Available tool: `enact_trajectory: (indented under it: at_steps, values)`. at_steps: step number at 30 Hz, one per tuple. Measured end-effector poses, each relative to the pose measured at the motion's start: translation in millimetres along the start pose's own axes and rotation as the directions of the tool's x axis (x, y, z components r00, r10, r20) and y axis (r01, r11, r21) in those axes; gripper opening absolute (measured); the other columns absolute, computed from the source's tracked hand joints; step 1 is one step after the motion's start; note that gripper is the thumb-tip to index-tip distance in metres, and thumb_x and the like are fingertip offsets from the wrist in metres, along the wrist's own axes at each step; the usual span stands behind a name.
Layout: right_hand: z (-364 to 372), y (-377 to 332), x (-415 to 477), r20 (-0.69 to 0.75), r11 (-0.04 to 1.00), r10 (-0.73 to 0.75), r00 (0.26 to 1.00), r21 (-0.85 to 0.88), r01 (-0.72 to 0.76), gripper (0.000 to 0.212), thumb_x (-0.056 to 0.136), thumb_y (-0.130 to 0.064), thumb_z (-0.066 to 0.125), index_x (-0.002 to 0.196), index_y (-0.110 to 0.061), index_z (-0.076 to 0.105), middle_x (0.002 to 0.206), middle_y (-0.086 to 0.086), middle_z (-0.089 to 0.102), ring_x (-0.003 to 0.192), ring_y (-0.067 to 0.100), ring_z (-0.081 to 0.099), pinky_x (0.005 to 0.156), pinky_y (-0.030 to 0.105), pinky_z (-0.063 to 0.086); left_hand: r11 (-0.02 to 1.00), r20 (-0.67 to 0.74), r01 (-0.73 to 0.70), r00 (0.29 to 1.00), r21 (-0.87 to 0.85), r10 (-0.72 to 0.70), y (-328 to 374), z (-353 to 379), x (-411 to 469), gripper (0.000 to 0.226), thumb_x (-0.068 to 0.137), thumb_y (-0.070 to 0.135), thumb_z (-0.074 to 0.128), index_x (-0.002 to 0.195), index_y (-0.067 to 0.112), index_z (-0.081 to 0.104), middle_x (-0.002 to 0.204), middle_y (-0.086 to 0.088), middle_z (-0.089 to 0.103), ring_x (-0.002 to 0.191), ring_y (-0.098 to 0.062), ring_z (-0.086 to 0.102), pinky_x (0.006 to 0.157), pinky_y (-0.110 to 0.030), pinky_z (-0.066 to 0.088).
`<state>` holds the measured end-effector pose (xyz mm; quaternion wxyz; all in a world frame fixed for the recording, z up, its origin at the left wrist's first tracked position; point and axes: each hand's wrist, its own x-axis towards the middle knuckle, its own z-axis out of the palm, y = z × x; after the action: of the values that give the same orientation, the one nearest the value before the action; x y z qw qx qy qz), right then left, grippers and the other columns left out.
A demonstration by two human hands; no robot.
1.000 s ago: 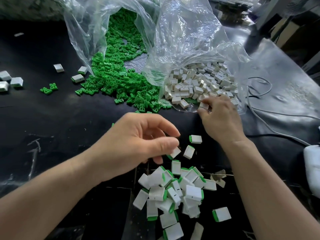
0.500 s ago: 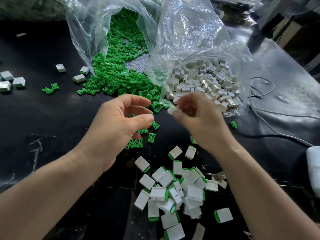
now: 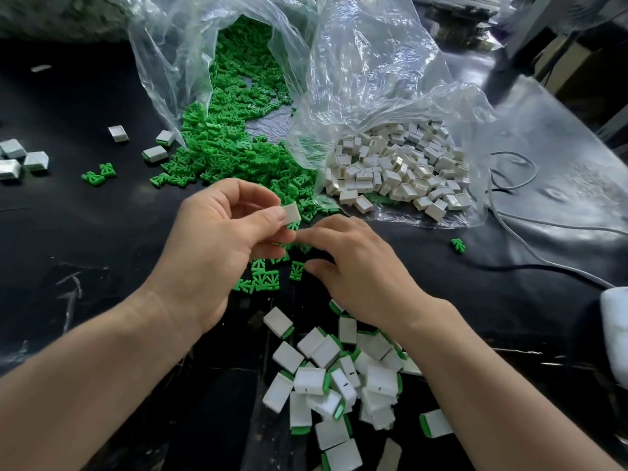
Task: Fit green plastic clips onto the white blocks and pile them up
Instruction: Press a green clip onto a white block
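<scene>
My left hand (image 3: 217, 243) pinches one white block (image 3: 291, 213) between thumb and fingers, above the black table. Just to its right, my right hand (image 3: 356, 270) hovers palm down over a few loose green clips (image 3: 263, 282), fingers spread, with nothing visible in it. Near the front lies a pile of white blocks with green clips fitted (image 3: 339, 379). A clear bag spills a heap of green clips (image 3: 234, 144) at the back. Beside it, another clear bag holds bare white blocks (image 3: 397, 168).
Several finished blocks (image 3: 20, 158) lie at the far left, with two stray clips (image 3: 98, 175) nearby. Grey cables (image 3: 509, 226) run along the right side. A white object (image 3: 615, 331) sits at the right edge. One lone clip (image 3: 457, 245) lies to the right.
The white block passed from my right hand to my left. My right hand dropped toward the loose clips. A second ago my right hand was at the block bag.
</scene>
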<state>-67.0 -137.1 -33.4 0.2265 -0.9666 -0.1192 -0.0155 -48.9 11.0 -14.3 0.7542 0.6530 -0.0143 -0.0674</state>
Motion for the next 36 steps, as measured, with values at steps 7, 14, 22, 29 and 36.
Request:
enact_trajectory:
  at_steps: [7,14,22,29,36]
  values:
    - [2.1,1.0,1.5,-0.052,0.999,-0.016,0.999,-0.044,0.013,0.023,0.092,-0.014,0.050,0.111,-0.016,0.063,0.108,0.003,0.059,0.101,0.022,0.053,0.082,0.031,0.041,1.000,0.045,0.009,0.999,-0.008,-0.009,-1.6,0.3,0.0,0.018,0.081,-0.005,0.058,0.079,0.011,0.065,0.062,0.005,0.067,0.058,-0.006,0.063,0.054,-0.016,0.053]
    - [-15.3,7.2,0.9,-0.214,0.885,0.199,0.956,0.458,-0.082,0.025,0.090,-0.009,0.050,0.080,-0.029,0.059,0.062,-0.012,0.051,0.057,0.001,0.048,0.056,0.015,0.040,0.998,0.126,0.057,0.991,-0.024,-0.054,-3.4,1.2,-1.3,0.014,0.073,-0.004,0.062,0.072,0.009,0.061,0.061,0.001,0.067,0.060,-0.011,0.067,0.054,-0.018,0.053]
    - [-15.7,-4.4,-4.6,-0.229,0.862,0.114,0.967,0.507,0.018,0.030,0.089,-0.010,0.052,0.080,-0.038,0.056,0.069,-0.017,0.055,0.067,0.000,0.051,0.067,0.027,0.050,0.998,0.160,0.059,0.985,0.030,-0.063,-4.1,1.6,-1.7,0.017,0.057,0.012,0.068,0.073,0.009,0.064,0.061,-0.003,0.067,0.058,-0.015,0.068,0.051,-0.019,0.053]
    - [-16.0,-6.9,-6.4,-0.206,0.862,0.076,0.976,0.506,0.040,0.026,0.090,-0.009,0.051,0.084,-0.032,0.059,0.069,-0.016,0.054,0.068,0.002,0.051,0.067,0.027,0.049,0.996,0.161,0.080,0.983,0.046,-0.086,-3.7,2.1,-1.7,0.018,0.057,0.012,0.066,0.074,0.007,0.063,0.057,-0.004,0.066,0.054,-0.014,0.067,0.049,-0.018,0.052]
    - [-14.7,-9.1,-6.1,-0.148,0.770,0.112,0.983,0.638,0.008,0.032,0.091,-0.004,0.048,0.080,-0.032,0.058,0.074,-0.009,0.059,0.062,0.001,0.059,0.060,0.018,0.051,0.995,0.156,0.080,0.984,0.055,-0.088,-2.7,1.4,-2.3,0.013,0.062,0.009,0.067,0.075,0.008,0.064,0.059,-0.004,0.067,0.055,-0.014,0.067,0.050,-0.019,0.053]
